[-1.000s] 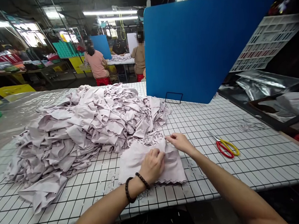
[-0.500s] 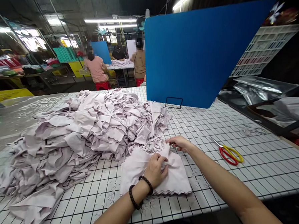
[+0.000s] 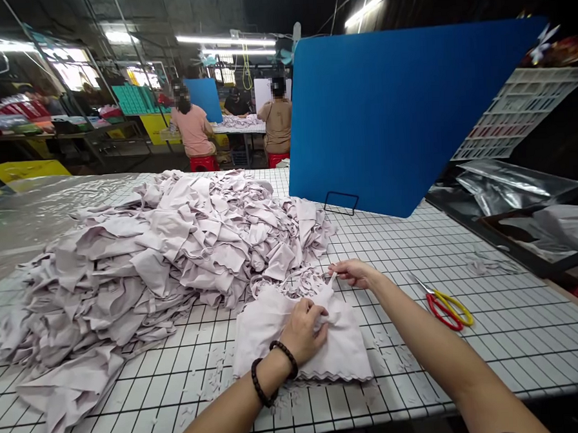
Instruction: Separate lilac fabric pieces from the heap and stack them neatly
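A neat stack of pale lilac camisoles (image 3: 347,349) with wavy lower hems lies in front of me on the table. My left hand (image 3: 305,332), two dark bead bracelets at its wrist, rests on the stack; its fingers are bent and apart, pressing the top cloth down. With thumb and fingertips closed, my right hand (image 3: 354,272) pinches the end of a thin shoulder strap (image 3: 332,280) at the stack's upper right corner and draws it up taut. More loose straps (image 3: 302,282) lie tangled at the stack's far edge.
A large heap of crumpled lilac garments (image 3: 174,248) covers the table's left. Red-and-yellow-handled scissors (image 3: 446,308) lie at right on the grid-patterned cloth (image 3: 397,249). A blue board (image 3: 400,120) stands behind. Small cloth scraps (image 3: 388,350) are scattered about. Several people (image 3: 194,128) sit farther off.
My right hand has moved slightly right, drawing the strap up from the stack. My left hand stays on the cloth. The whole view has shifted a little.
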The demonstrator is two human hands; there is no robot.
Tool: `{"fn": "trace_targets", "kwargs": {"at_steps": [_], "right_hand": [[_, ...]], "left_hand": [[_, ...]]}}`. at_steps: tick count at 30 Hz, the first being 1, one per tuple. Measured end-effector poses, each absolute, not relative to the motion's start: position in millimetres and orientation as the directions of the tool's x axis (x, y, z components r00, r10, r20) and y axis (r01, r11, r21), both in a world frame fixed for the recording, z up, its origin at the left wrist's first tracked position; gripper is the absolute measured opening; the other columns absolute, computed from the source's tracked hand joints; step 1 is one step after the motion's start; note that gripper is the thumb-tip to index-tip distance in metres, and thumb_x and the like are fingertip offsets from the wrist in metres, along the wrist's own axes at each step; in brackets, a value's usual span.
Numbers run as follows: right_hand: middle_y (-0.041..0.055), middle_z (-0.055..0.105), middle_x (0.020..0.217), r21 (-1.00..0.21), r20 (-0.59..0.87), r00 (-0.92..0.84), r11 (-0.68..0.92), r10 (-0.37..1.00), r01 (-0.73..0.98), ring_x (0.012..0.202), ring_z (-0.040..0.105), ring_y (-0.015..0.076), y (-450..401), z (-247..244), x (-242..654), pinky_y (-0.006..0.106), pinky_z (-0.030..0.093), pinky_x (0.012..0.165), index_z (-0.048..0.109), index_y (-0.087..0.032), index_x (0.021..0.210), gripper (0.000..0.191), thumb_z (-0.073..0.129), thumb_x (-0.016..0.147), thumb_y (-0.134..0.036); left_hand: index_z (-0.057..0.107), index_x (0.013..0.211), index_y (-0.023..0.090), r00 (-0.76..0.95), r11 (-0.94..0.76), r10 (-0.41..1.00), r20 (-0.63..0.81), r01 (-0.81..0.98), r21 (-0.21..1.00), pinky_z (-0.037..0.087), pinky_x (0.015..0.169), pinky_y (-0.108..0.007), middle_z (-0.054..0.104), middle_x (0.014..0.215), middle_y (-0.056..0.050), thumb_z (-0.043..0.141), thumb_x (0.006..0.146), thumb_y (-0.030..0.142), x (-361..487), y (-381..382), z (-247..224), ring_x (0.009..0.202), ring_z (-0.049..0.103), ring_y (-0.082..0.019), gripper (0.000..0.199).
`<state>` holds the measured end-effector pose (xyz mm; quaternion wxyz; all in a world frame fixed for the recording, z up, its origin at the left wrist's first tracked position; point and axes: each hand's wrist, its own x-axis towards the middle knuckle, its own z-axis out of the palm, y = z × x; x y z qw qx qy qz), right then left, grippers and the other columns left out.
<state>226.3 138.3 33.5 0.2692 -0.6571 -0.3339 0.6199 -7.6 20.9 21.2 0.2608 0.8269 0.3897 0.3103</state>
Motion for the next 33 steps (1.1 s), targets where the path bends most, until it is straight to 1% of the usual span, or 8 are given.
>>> {"fn": "trace_targets", "kwargs": {"at_steps": [3,6,13,15,19,26,28,33], "right_hand": [[0.0065,0.069,0.086,-0.754,-0.651,-0.021,-0.643,0.759,0.132,0.041,0.041,0.0016,131,30,229,0.013,0.017,0.030,0.059,-0.014,0.086,0.024,0.067,0.064,-0.009],[0.0051,0.069,0.079,-0.749,-0.629,0.067,-0.626,0.775,0.215,0.040,0.042,0.0030,125,22,225,0.014,0.018,0.031,0.055,-0.015,0.087,0.027,0.066,0.063,-0.007],[-0.0007,0.061,0.055,-0.756,-0.472,0.294,-0.553,0.831,0.351,0.034,0.037,0.0044,125,2,214,0.018,0.020,0.033,0.057,-0.015,0.077,0.005,0.059,0.075,-0.019],[-0.0005,0.058,0.049,-0.755,-0.410,0.350,-0.529,0.842,0.388,0.035,0.042,0.0060,129,0,217,0.018,0.025,0.035,0.058,-0.014,0.071,0.009,0.057,0.077,-0.021],[0.0043,0.064,0.059,-0.764,-0.348,0.405,-0.506,0.845,0.400,0.041,0.049,0.0080,141,6,225,0.018,0.030,0.038,0.061,-0.013,0.075,0.012,0.053,0.078,-0.022],[0.0081,0.070,0.083,-0.830,-0.413,0.221,-0.465,0.883,0.309,0.042,0.042,0.0046,153,36,228,0.015,0.024,0.033,0.064,-0.015,0.094,0.028,0.049,0.084,-0.037],[0.0088,0.070,0.080,-0.820,-0.451,0.151,-0.475,0.880,0.320,0.041,0.041,0.0041,151,45,228,0.015,0.021,0.032,0.066,-0.014,0.087,0.027,0.055,0.080,-0.037],[0.0067,0.066,0.063,-0.794,-0.488,0.080,-0.479,0.869,0.374,0.039,0.036,0.0035,151,59,229,0.015,0.015,0.031,0.064,-0.011,0.070,0.010,0.064,0.070,-0.021]], "left_hand": [[0.056,0.099,0.022,0.506,-0.562,0.805,0.310,0.482,0.672,0.045,0.082,-0.032,0.046,0.093,-0.005,0.056,0.078,0.020,-8,21,21,0.090,0.048,-0.018,0.021],[0.055,0.099,0.022,0.508,-0.562,0.804,0.308,0.484,0.670,0.045,0.081,-0.032,0.046,0.093,-0.005,0.056,0.078,0.020,-7,22,21,0.090,0.048,-0.019,0.021],[0.055,0.099,0.021,0.513,-0.568,0.801,0.309,0.487,0.664,0.045,0.082,-0.033,0.045,0.094,-0.005,0.055,0.078,0.019,-8,21,21,0.091,0.047,-0.019,0.021],[0.054,0.099,0.022,0.510,-0.567,0.803,0.308,0.494,0.660,0.045,0.083,-0.033,0.045,0.094,-0.005,0.055,0.078,0.019,-8,21,20,0.092,0.047,-0.019,0.021],[0.054,0.100,0.022,0.506,-0.564,0.806,0.306,0.504,0.654,0.045,0.083,-0.034,0.045,0.096,-0.005,0.056,0.078,0.020,-8,22,20,0.092,0.048,-0.019,0.022],[0.054,0.100,0.022,0.501,-0.566,0.807,0.313,0.503,0.653,0.045,0.083,-0.034,0.046,0.096,-0.005,0.056,0.078,0.020,-8,21,20,0.091,0.048,-0.019,0.022],[0.055,0.100,0.022,0.500,-0.569,0.805,0.319,0.498,0.655,0.045,0.083,-0.034,0.046,0.096,-0.005,0.056,0.078,0.020,-8,21,20,0.091,0.049,-0.019,0.022],[0.055,0.099,0.022,0.499,-0.571,0.804,0.323,0.496,0.655,0.045,0.082,-0.034,0.047,0.096,-0.005,0.056,0.078,0.019,-8,21,20,0.091,0.049,-0.019,0.022]]}}
